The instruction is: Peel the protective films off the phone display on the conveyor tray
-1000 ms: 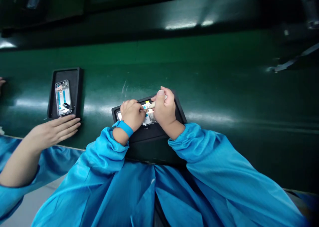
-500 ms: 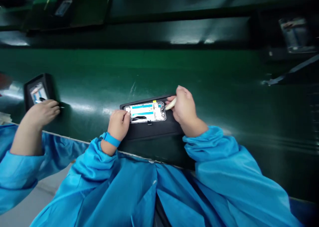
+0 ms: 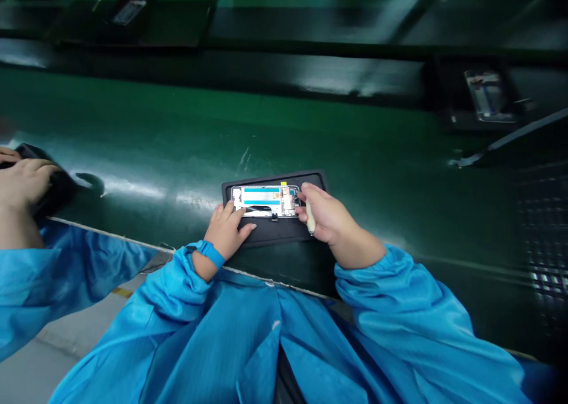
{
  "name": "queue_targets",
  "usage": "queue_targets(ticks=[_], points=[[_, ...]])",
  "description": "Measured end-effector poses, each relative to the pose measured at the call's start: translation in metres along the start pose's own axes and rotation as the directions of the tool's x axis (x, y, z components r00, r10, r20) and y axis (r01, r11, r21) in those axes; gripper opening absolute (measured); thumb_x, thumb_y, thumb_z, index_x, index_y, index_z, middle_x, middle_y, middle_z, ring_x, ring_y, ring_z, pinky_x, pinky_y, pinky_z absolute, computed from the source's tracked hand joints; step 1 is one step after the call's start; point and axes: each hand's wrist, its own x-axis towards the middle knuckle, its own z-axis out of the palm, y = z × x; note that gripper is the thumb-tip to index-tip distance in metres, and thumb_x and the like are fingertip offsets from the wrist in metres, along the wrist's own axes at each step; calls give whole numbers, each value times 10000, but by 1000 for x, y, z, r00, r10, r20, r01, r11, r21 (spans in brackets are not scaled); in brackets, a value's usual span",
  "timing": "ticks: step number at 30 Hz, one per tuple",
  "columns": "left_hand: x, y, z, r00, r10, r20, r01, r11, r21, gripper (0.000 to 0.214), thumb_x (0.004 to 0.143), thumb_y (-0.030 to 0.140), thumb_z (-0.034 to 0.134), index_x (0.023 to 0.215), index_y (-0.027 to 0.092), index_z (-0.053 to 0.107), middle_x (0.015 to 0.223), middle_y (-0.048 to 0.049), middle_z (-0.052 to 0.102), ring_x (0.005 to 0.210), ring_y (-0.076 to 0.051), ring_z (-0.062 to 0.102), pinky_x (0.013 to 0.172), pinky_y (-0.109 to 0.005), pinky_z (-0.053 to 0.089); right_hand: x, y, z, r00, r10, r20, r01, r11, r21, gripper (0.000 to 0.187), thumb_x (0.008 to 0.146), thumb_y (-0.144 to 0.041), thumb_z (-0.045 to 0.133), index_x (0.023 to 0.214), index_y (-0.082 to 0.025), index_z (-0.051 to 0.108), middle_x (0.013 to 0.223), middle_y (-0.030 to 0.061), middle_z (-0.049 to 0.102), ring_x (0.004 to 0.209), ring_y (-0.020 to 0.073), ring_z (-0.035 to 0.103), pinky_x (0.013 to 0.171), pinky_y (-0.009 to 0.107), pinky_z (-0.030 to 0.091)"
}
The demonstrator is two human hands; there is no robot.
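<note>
An opened phone body (image 3: 261, 196), silver-framed with blue strips, a yellow tab and a small black connector at its lower edge, lies in a black tray (image 3: 284, 233). My left hand (image 3: 225, 229) rests its spread fingertips on the phone's left end, thumb apart over the tray. In my right hand (image 3: 327, 216) is a short cream-coloured stick tool (image 3: 310, 216), gripped at a slant. The fingertips of that hand are at the phone's right end; whether they touch its small parts I cannot tell.
Another person's hand (image 3: 26, 182) is on a black tray (image 3: 55, 182) at the left. Further trays with phone bodies stand at the back left (image 3: 128, 12) and back right (image 3: 490, 96). A metal bar (image 3: 510, 138) juts in from the right.
My right hand has turned the stick tool away from the phone's end, to point downward. My left fingers have spread out. The view has shifted, and the neighbour's hand now covers their tray.
</note>
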Motion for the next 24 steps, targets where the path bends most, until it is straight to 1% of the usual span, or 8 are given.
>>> queue_targets(ticks=[4, 6, 9, 13, 15, 18, 20, 24], points=[[-2, 6, -3, 999, -6, -34, 7, 999, 36, 458, 788, 452, 550, 1159, 184, 566, 1229, -134, 519, 1160, -336, 446, 1012, -504, 325, -9, 1, -4, 994, -102, -35, 100, 993, -64, 380, 823, -280, 528, 1181, -192, 442, 768, -12, 553, 415, 34, 476, 289, 136, 341], [-2, 9, -5, 999, 0, -32, 1, 999, 46, 462, 785, 457, 552, 1162, 190, 562, 1204, -121, 538, 1172, -345, 429, 1011, -518, 317, -10, 2, -11, 998, -38, -43, 34, 994, -105, 319, 826, -292, 522, 1126, -200, 466, 807, -1, 573, 416, 41, 496, 271, 141, 328], [-2, 11, -5, 1000, 3, 26, -3, 1000, 11, 494, 784, 458, 551, 1173, 153, 551, 1236, -134, 517, 1209, -361, 394, 1013, -499, 330, -7, 1, -20, 992, 122, 2, -122, 987, -101, 159, 835, -296, 509, 953, -189, 497, 838, 0, 594, 388, 35, 488, 245, 141, 300], [-2, 8, -1, 999, -21, 31, 23, 998, -54, 478, 802, 424, 540, 1188, 142, 538, 1282, -135, 487, 1249, -360, 355, 1031, -491, 325, -5, 0, -21, 984, 169, 50, -168, 986, -19, 157, 854, -330, 483, 803, -181, 486, 657, -48, 561, 330, 15, 409, 235, 120, 276], [-3, 6, 2, 999, -38, 4, 38, 996, -86, 451, 809, 403, 536, 1177, 143, 545, 1282, -133, 490, 1248, -345, 365, 1041, -490, 317, -6, 1, -18, 979, 147, 144, -144, 989, -33, 217, 868, -361, 452, 780, -172, 511, 554, -55, 515, 322, 23, 394, 234, 114, 268], [-3, 5, 6, 998, -39, -38, 34, 991, -130, 414, 817, 379, 530, 1153, 138, 556, 1261, -134, 510, 1222, -305, 414, 1065, -478, 290, -11, 7, -12, 957, 82, 279, -45, 990, -136, 236, 869, -358, 448, 832, -153, 560, 543, -29, 541, 326, 34, 399, 233, 119, 270], [-4, 5, 8, 997, -44, -59, 35, 989, -142, 414, 813, 374, 538, 1147, 131, 556, 1244, -142, 522, 1205, -293, 435, 1064, -473, 292, -14, 10, -9, 954, 58, 294, -2, 982, -189, 212, 861, -335, 465, 867, -149, 568, 579, -11, 577, 325, 36, 400, 230, 127, 272], [-5, 9, 8, 990, -78, -117, 63, 991, -121, 433, 788, 350, 565, 1169, 146, 541, 1208, -135, 544, 1182, -311, 444, 1025, -491, 337, -22, 8, -7, 947, 55, 316, 14, 977, -213, 218, 839, -351, 494, 841, -149, 575, 585, -2, 590, 324, 41, 401, 233, 137, 277]])
